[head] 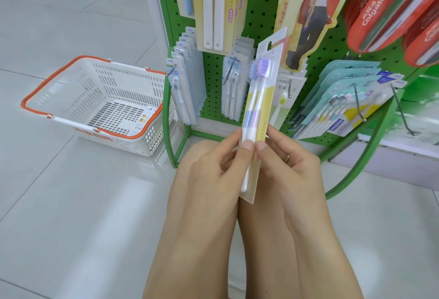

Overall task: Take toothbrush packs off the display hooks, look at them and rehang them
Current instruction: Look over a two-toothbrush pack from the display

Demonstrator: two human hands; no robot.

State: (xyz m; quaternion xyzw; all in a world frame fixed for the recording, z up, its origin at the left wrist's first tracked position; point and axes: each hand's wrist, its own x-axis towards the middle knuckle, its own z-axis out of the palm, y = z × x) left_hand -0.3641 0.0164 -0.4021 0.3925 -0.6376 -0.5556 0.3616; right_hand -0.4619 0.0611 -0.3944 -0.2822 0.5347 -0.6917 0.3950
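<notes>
A yellow-and-white toothbrush pack (260, 99) with two brushes, one blue and one purple, stands nearly upright in front of the green pegboard display (261, 14). My left hand (213, 163) pinches its lower part from the left, thumb on the front. My right hand (287, 163) pinches it from the right at the same height. The pack hangs on no hook. More of the same packs (213, 6) hang above on the board.
A white shopping basket (71, 78) with orange handles sits on the tiled floor to the left. Pale blue packs (187, 80), teal multi-brush packs (344, 99) and red Colgate packs (384, 9) hang on hooks. Bare hooks (403, 111) jut out at the right.
</notes>
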